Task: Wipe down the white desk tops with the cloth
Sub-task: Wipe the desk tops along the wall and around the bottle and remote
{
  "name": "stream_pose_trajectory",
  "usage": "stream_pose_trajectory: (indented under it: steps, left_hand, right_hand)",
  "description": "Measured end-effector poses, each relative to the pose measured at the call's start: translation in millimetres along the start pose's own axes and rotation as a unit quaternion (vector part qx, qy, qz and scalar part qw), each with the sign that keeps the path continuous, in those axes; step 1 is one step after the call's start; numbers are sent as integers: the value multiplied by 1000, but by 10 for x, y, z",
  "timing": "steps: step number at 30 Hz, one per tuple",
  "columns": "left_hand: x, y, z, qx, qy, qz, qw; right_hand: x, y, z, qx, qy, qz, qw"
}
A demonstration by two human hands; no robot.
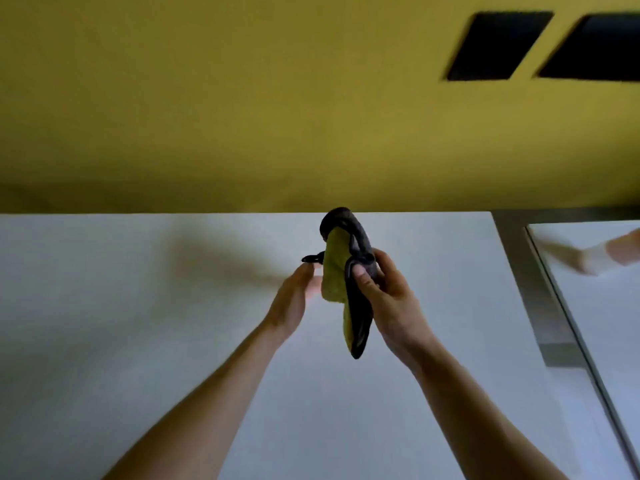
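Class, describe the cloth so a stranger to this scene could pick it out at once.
Start at the white desk top below the yellow wall. Above its middle, the right hand grips a bunched cloth, the left hand beside it. Only it is two-coloured: yellow-green one side, dark grey the other.

A yellow wall (pixel 277 98) fills everything above and beyond the right hand (pixel 384 299). Up and to the right of that hand are two dark rectangular openings in the wall. The nearer opening (pixel 498 46) shows whole, and the farther opening (pixel 595 46) is cut off by the frame edge. To the right of the hand a grey metal strip (pixel 530 282) runs slantwise. Past the strip, farther right still, a blurred forearm (pixel 620 249) reaches in from the edge (another person's, too smeared to tell more). Left of the left hand (pixel 294 296) lies a soft shadow (pixel 221 261).
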State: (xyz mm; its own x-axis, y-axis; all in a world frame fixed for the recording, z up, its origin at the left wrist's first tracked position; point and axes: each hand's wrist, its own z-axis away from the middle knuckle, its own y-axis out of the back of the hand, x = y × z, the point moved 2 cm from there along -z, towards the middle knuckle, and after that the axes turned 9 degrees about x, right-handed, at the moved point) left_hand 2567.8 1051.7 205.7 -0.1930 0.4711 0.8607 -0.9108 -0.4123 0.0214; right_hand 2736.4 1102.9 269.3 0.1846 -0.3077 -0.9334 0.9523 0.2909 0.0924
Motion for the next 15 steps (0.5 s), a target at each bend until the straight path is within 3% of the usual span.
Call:
stream_pose_trajectory:
  steps: [2, 3, 7, 11, 13, 15]
  left_hand:
    - [-37, 687, 623, 13, 54, 156, 986]
    - [-96, 1065, 971, 23, 54, 167, 984]
    - [-482, 2583, 2230, 105, -20, -19, 994]
    - [-683, 4049, 3187, 263, -113, -200, 937]
    - [-693, 4637, 3493, 270, -149, -296, 904]
    - [-653, 5122, 3703, 240, -145, -371, 886]
  right_hand:
    - [12, -601, 460, -52, -55, -68, 995]
    - [23, -911, 698, -81, -72, -93, 990]
    - [125, -2155, 1671, -200, -112, -129, 965]
    - [465, -3158, 2314, -178, -6, 166, 970]
    - [533, -3609, 2534, -156, 69, 273, 947]
    - [441, -4082, 2796, -177, 151, 295, 927]
